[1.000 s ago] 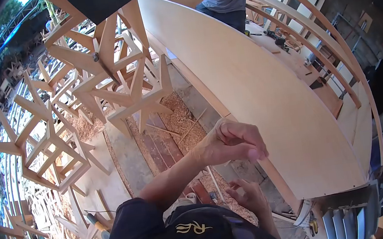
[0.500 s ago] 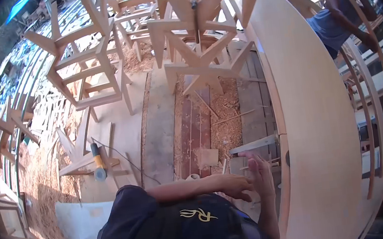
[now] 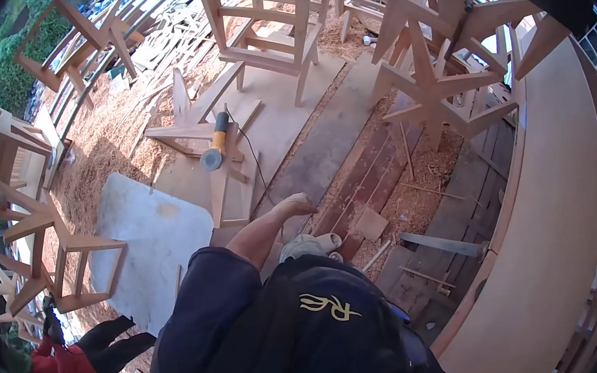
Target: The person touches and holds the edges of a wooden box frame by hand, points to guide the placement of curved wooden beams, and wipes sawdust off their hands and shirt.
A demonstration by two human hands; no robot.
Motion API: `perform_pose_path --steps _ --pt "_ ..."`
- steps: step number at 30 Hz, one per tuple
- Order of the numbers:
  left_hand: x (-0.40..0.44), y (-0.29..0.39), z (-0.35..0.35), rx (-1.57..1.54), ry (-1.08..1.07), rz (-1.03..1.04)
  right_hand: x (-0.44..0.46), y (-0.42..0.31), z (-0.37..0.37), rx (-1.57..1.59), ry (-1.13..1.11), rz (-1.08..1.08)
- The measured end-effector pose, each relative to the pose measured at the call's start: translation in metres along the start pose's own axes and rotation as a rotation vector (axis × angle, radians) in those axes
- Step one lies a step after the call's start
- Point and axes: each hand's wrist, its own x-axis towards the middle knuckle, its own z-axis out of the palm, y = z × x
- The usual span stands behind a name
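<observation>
My left hand (image 3: 295,205) reaches forward from the dark sleeve, over the board floor; its fingers are too small and foreshortened to read. Just below it are my pale, partly hidden shoes or clothing (image 3: 309,245). Beyond the hand, a yellow and black angle grinder (image 3: 216,141) lies on light wooden pieces, its cord running towards the hand. My right hand is out of view. A long curved pale panel (image 3: 557,229) stands on the right, with a handsaw (image 3: 443,244) beside its lower edge.
Star-legged wooden frames (image 3: 435,84) stand at the upper right, and a chair frame (image 3: 264,60) at top centre. More frames (image 3: 82,246) are stacked left, near a whitish sheet (image 3: 147,227). A person in red (image 3: 64,372) is at lower left. Shavings (image 3: 103,140) cover the ground.
The view has swung left, bringing the grinder nearer the centre and the person in red into sight. My right hand has left the view; my left hand has moved away from it.
</observation>
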Motion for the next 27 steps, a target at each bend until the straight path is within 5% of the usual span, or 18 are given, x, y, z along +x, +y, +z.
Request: perform_pose_path --steps 3,4,6,8,9,11,13,16,19,22,27 --pt "-0.086 0.018 0.008 -0.446 -0.035 -0.507 -0.009 0.008 -0.015 -0.084 -0.077 -0.061" --pt "-0.097 0.015 0.024 -0.489 -0.060 -0.512 -0.002 -0.006 -0.028 -0.098 -0.115 -0.081" --pt "-0.107 0.005 0.062 -0.577 -0.095 -0.513 0.022 -0.034 -0.047 0.697 -0.033 0.449" --pt "-0.117 -0.002 0.108 -0.548 -0.045 -0.384 0.048 -0.063 -0.082 0.732 -0.071 0.459" --pt "-0.128 0.004 0.112 -0.529 -0.014 -0.321 0.063 -0.075 -0.101 0.380 -0.142 0.190" --pt "-0.154 0.031 0.113 -0.591 0.062 -0.374 0.076 -0.072 -0.108 0.390 -0.160 0.200" --pt "-0.161 0.036 0.137 -0.691 0.091 -0.479 0.087 -0.067 -0.100 1.105 -0.070 0.780" --pt "-0.166 0.032 0.161 -0.800 0.130 -0.499 0.103 -0.065 -0.108 1.021 -0.104 0.920" --pt "-0.146 -0.003 0.211 -0.744 0.189 -0.291 0.110 -0.070 -0.110 0.984 -0.150 0.934" --pt "-0.188 0.052 0.179 -0.893 0.216 -0.519 0.115 -0.076 -0.110 0.888 -0.214 0.933" --pt "-0.202 0.067 0.192 -0.837 0.294 -0.456 0.120 -0.073 -0.099 0.869 -0.292 0.869"
